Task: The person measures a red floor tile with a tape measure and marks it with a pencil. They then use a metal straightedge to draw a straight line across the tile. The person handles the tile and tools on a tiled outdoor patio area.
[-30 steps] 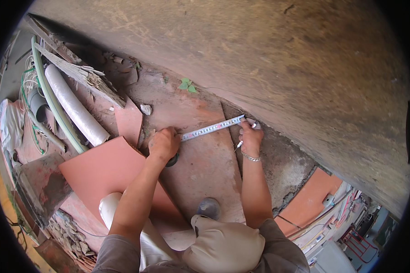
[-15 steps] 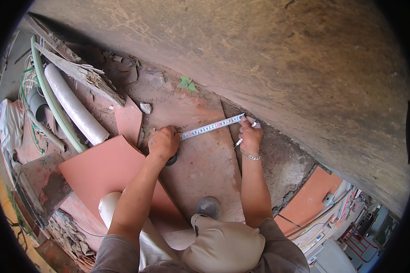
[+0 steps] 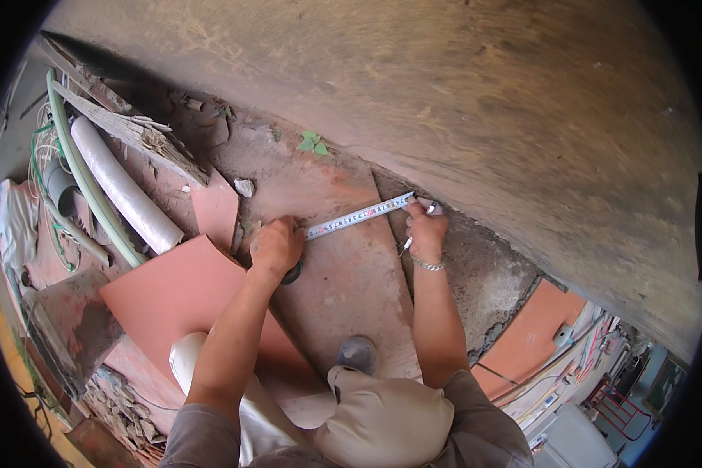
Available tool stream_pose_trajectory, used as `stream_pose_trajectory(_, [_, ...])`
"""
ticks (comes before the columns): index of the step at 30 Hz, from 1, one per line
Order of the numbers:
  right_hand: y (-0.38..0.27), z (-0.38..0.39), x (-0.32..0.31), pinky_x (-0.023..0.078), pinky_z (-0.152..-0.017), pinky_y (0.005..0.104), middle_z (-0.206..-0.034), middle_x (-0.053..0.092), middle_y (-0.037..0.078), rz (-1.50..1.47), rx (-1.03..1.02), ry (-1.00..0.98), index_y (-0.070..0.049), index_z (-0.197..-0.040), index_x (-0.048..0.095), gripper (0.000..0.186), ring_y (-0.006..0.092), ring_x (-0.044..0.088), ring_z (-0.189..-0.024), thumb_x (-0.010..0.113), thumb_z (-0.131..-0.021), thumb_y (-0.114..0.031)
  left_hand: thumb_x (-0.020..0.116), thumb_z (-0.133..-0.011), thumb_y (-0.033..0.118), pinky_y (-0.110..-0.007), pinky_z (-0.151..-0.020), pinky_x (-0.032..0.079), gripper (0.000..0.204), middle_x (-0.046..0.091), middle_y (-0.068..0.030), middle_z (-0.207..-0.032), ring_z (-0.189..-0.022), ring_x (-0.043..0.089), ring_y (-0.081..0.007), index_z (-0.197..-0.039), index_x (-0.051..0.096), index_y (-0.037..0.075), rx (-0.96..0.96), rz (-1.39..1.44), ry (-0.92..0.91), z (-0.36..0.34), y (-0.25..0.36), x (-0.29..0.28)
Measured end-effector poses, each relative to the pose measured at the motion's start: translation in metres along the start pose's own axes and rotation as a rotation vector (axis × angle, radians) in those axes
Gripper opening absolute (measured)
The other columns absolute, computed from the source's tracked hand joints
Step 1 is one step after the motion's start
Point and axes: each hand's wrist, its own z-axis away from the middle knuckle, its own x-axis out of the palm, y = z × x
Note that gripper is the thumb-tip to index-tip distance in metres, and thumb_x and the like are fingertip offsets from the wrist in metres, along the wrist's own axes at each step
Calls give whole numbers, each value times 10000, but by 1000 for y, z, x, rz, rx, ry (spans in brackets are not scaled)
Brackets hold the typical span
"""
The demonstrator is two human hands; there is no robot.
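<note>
An extended tape measure (image 3: 351, 219) spans at a slant above a dusty tile (image 3: 335, 281) beside the foot of the stained wall (image 3: 538, 125). My left hand (image 3: 277, 249) grips the tape's body, whose dark case shows partly beneath it. My right hand (image 3: 427, 230) pinches the blade's far end near the wall and also holds a slim white pen-like tool (image 3: 409, 242). A cut terracotta tile (image 3: 175, 281) lies under and beside my left forearm.
At left lie splintered board (image 3: 148, 140), a foil-wrapped roll (image 3: 125, 187), a green hose (image 3: 86, 171), grey pipe (image 3: 61, 183) and rubble (image 3: 125, 405). A small plant (image 3: 310, 143) grows by the wall. Orange boards (image 3: 530, 335) and a red metal frame (image 3: 620, 413) are at lower right.
The view has shifted slightly, and both hands with the tape appear a little further left in the picture. Both hands keep their grip.
</note>
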Motion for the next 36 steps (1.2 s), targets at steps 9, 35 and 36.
stream_pose_trajectory(9, [-12, 34, -43, 327, -421, 197, -837, 673, 35, -94, 55, -102, -47, -1079, 647, 154, 32, 455, -537, 671, -1002, -178, 660, -936, 244, -477, -815, 536, 211, 711, -207, -895, -878, 691, -411, -974, 730, 49, 348, 117, -56, 11, -23, -5])
stream_pose_trajectory(35, [-10, 64, -32, 564, -713, 392, -959, 720, 172, 683, -919, 42, -51, -1200, 721, 274, 323, 720, -810, 669, -944, -134, 678, -1009, 149, -245, -654, 501, 151, 666, -11, -776, -696, 601, -84, -972, 705, 5, 130, 853, -334, 108, -94, -25])
stream_pose_trajectory(36, [-10, 64, -30, 565, -727, 393, -961, 721, 173, 687, -907, 39, -49, -1201, 718, 271, 325, 723, -825, 665, -949, -135, 678, -1008, 147, -245, -654, 501, 148, 666, -11, -775, -697, 602, -84, -974, 705, 5, 124, 880, -331, 108, -95, -25])
